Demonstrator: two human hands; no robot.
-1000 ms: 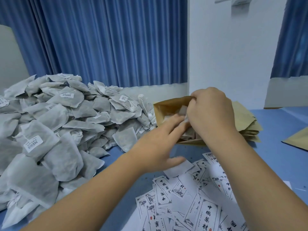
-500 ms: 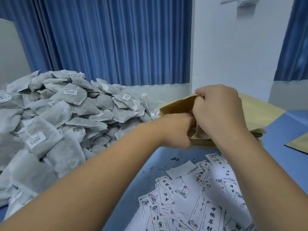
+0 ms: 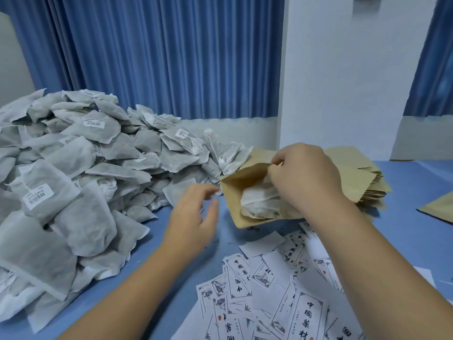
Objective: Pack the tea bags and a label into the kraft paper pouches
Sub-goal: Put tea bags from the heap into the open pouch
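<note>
Blue table [image 3: 407, 231], right hand [image 3: 305, 179] pinching pouch [image 3: 241, 184], left hand [image 3: 193, 217] beside

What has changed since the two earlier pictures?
The left hand came out of the open pouch and moved left, fingers loose, holding nothing, leaving a tea bag inside. The right hand keeps its grip on the pouch's upper edge. The tea bag pile, labels and pouch stack stayed.

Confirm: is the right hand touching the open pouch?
Touching. The head view shows the right hand pinching the pouch at its top rim, fingers curled over the paper edge.
</note>
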